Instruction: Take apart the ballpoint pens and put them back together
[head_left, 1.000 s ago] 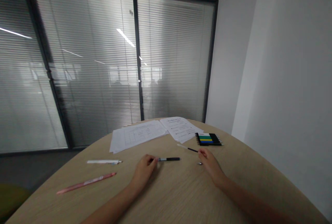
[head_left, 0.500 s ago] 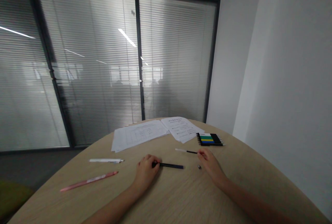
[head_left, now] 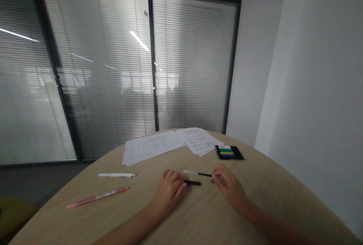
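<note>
Low in the centre of the frame, the left hand [head_left: 168, 191] rests its curled fingers on the end of a black pen [head_left: 193, 183] on the counter [head_left: 198, 214]; the right hand [head_left: 229, 185] pinches a black-and-white pen [head_left: 198, 173] near its tip, beside a small metal part [head_left: 212, 181].

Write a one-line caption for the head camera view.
Left hand at a black pen, right hand at a white-and-black pen on a wooden table, papers and a pen pack beyond.

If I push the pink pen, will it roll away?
The pink pen looks thin and round, so it would probably roll. The wood-grain table looks smooth, so it may go easily. It is likely light and stiff.
</note>
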The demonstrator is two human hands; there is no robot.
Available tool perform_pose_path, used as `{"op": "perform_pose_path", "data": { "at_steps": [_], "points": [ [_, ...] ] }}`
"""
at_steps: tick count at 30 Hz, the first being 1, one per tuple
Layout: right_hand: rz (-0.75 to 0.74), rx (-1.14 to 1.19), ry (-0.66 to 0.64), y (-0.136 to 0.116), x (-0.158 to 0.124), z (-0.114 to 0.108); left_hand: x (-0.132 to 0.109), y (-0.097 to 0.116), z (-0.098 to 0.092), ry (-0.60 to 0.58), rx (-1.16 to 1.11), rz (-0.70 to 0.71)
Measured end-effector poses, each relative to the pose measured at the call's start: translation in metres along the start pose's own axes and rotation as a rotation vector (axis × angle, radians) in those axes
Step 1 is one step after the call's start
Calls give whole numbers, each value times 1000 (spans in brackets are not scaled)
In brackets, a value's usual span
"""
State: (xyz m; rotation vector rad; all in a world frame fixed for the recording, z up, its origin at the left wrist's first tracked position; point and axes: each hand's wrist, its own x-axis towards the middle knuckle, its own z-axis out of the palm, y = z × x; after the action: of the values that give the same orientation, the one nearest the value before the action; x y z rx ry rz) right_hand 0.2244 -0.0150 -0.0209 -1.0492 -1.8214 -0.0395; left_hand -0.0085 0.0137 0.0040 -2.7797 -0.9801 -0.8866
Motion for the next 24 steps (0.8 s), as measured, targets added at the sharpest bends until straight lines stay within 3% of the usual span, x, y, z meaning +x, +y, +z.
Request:
{"op": "perform_pose_path", "data": {
  "at_steps": [4, 8, 11, 17, 24],
  "points": [
    [-169, -79, -64, -10, -4, -2, -1, 10, -1, -29, -62, 47],
    [-294, -174, -104, -14, -5, -3, 2, 16, 1, 15, -398, -212],
    [-292, -223, -103, -15, -4, -2, 3, 23, 2, 26, -647, -391],
    [-305, -227, -162, -17, -2, 0, 3, 33, 7, 103, -964, -576],
    [-171, -214, -182, -11, -3, -1, 11, 23, 1, 219, -990, -723]
  ]
}}
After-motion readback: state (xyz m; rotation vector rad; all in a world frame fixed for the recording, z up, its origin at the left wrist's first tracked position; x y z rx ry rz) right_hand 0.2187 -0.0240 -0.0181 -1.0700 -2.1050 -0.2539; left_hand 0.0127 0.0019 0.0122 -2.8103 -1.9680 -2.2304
